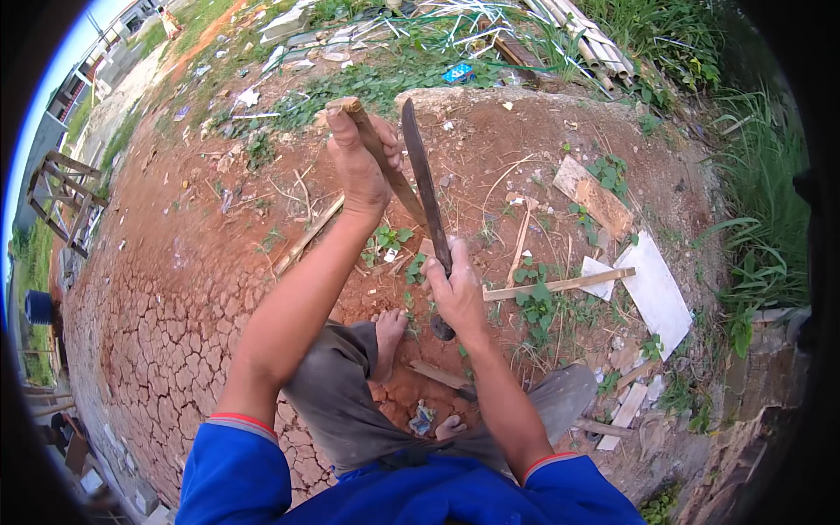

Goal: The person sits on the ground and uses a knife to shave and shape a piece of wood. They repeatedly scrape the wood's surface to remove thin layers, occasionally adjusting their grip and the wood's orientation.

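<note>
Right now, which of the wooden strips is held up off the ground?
The wooden strip in the left grip, slanting down beside the dark machete; others, like the one crossing the small white piece, lie low on the ground.

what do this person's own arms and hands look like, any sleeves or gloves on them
The arms wear short blue sleeves with red edging at the cuffs; on the left a thin greyish stripe runs beside it. Below that the forearms are uncovered. The left hand and right hand are bare, with no gloves or wristbands visible.
</note>
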Available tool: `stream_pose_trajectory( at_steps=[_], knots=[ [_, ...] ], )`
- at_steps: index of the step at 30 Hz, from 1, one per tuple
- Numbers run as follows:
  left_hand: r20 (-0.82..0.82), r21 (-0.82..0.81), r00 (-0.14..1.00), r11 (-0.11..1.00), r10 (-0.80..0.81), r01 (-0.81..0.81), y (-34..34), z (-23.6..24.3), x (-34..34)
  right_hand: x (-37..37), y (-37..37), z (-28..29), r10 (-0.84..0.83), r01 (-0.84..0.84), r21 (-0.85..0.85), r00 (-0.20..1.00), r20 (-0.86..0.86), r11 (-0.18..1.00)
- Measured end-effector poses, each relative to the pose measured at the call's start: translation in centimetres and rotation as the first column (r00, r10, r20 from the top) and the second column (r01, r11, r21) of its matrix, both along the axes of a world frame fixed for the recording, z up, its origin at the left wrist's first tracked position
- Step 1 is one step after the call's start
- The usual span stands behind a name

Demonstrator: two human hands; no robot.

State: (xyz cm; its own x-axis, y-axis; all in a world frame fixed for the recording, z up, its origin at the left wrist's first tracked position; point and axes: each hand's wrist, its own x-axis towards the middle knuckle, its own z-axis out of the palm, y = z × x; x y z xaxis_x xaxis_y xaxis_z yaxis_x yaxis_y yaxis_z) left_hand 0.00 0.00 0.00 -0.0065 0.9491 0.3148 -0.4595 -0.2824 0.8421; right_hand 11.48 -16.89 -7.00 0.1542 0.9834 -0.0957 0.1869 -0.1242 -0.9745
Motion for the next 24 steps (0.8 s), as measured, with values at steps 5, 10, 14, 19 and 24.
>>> stream_pose_trajectory(
  at_steps=[5, 10, 14, 19, 24],
  knots=[
    [0.028, -0.025, 1.0, 1.0, 0.005, -0.004, 0.0, -0.8, -0.6, -2.8, -1.0, -6.7, -0.19, 0.129, 0.296, 0.964, 0.187, 0.946],
    [0.094, -0.029, 0.995, 0.999, 0.043, -0.041, 1.6, -0.3, -2.8, -2.2, -1.3, -14.7, -0.1, 0.147, -0.102, 0.923, 0.371, 0.984],
    [0.093, -0.102, 0.992, 0.992, 0.088, -0.078, 1.5, -0.7, -4.0, -2.0, -0.8, -14.2, -0.019, 0.096, -0.162, 0.908, 0.418, 0.982],
    [0.088, -0.098, 0.993, 0.993, 0.076, -0.067, 1.4, -1.4, -4.6, -4.6, -1.4, -13.3, -0.122, 0.076, 0.139, 0.924, 0.362, 0.987],
    [0.082, -0.082, 0.996, 0.996, 0.045, -0.038, 1.9, -0.9, -5.3, -1.0, -1.3, -22.1, -0.023, 0.199, -0.286, 0.855, 0.518, 0.937]
  ],
)
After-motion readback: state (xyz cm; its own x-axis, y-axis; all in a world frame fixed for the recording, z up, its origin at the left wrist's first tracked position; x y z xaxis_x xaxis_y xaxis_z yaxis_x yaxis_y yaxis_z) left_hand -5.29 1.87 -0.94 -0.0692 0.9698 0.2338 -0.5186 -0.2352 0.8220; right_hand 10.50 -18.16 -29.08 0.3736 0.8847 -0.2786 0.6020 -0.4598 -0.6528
